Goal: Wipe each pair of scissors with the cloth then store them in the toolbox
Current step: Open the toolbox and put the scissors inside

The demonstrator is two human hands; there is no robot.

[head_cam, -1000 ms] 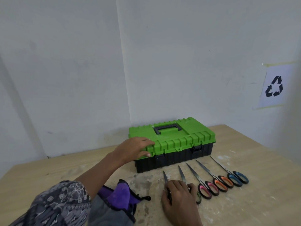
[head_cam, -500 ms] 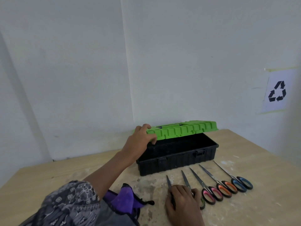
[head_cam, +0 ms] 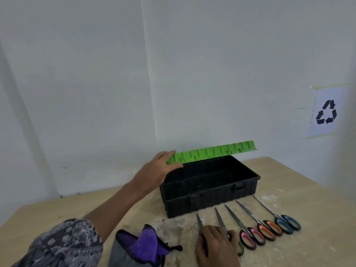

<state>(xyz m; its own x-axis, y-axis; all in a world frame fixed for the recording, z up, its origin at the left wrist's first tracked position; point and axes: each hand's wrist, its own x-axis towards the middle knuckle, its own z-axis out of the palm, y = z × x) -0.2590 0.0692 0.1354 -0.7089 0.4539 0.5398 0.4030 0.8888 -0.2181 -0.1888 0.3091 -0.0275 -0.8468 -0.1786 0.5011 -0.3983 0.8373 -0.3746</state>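
The black toolbox [head_cam: 210, 201] stands open on the wooden table, its inside dark. My left hand [head_cam: 156, 170] grips the left front corner of the green lid [head_cam: 212, 152] and holds it raised. Several scissors lie in a row in front of the box, blades pointing away. My right hand [head_cam: 215, 245] lies on the leftmost scissors [head_cam: 200, 221], fingers curled over its hidden handle. To the right lie the green-handled scissors [head_cam: 221, 220], the pink-handled scissors [head_cam: 248, 236], the orange-handled scissors [head_cam: 269, 229] and the blue-handled scissors [head_cam: 288, 225]. The purple cloth [head_cam: 144, 245] lies bunched near the front edge.
The wooden table [head_cam: 308, 247] sits in a corner between two white walls. A paper recycling sign [head_cam: 326, 112] is taped to the right wall. The cloth partly covers a grey piece of fabric [head_cam: 119, 255].
My left hand has lifted the green lid from shut to well above the box, exposing the inside. My right hand has stayed on the leftmost scissors.
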